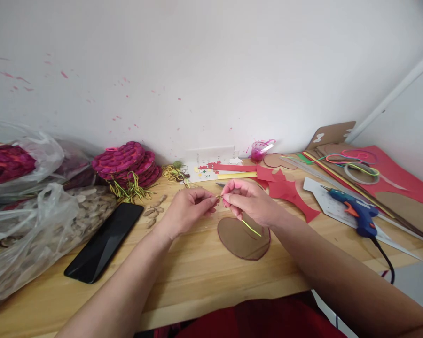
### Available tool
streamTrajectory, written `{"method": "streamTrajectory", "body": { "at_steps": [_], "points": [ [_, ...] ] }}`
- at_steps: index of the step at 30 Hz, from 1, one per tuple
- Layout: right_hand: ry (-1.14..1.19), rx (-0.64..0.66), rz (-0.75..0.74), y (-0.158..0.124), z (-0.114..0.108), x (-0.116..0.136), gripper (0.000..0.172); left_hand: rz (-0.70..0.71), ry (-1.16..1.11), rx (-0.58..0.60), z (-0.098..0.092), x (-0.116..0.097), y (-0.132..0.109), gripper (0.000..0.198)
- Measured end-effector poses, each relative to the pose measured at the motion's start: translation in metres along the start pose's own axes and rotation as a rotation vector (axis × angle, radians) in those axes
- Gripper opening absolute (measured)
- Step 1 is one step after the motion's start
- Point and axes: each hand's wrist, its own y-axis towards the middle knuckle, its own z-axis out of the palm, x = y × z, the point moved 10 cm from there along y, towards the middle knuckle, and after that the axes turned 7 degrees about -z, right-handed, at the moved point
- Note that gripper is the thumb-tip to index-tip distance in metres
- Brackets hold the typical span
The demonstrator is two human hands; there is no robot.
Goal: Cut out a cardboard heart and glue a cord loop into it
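The left hand (193, 206) and right hand (248, 199) are close together, fingertips pinched on a thin string (251, 228), probably for fine control; details at the pinch are too small to tell. The string's yellow-green tail hangs from the right hand over a cardboard disc (232, 239) lying flat on the tabletop (183, 291). The glue gun (356, 211) lies off right, seemingly to leave working room.

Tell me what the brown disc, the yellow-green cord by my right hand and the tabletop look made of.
Disc: probably cardboard, matt, judging by its flat, plain brown face.
Cord: perhaps yarn or plastic string, smooth-looking and bright; any fibres are too small to see.
Tabletop: apparently wood, lightly sheened, with long grain lines showing.
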Motion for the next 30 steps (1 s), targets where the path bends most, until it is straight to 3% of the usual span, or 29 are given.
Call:
{"method": "streamTrajectory", "body": {
  "at_steps": [5,8,11,18,24,27,30],
  "points": [
    [0.037,-0.011,-0.029,0.0,-0.001,0.003,0.02,0.319,0.478,-0.23,-0.007,-0.031,-0.011,0.019],
    [0.1,-0.018,-0.005,0.0,-0.001,-0.002,0.03,0.521,0.591,-0.254,0.002,-0.044,-0.021,0.023],
    [0.238,-0.005,0.071,0.001,0.001,-0.01,0.038,0.637,0.609,-0.234,0.01,-0.049,-0.029,0.028],
    [0.421,-0.001,0.211,0.0,0.004,-0.014,0.03,0.685,0.658,-0.251,0.011,-0.053,-0.038,0.027],
    [0.374,0.143,0.228,-0.004,0.022,-0.022,0.026,0.704,0.673,-0.123,0.027,-0.052,-0.04,0.028],
    [0.373,0.083,0.196,-0.001,0.018,-0.024,0.027,0.697,0.632,-0.106,0.03,-0.05,-0.039,0.027],
    [0.434,0.011,0.156,0.001,0.011,-0.022,0.029,0.671,0.51,-0.187,0.021,-0.05,-0.036,0.023]
  ]
}}
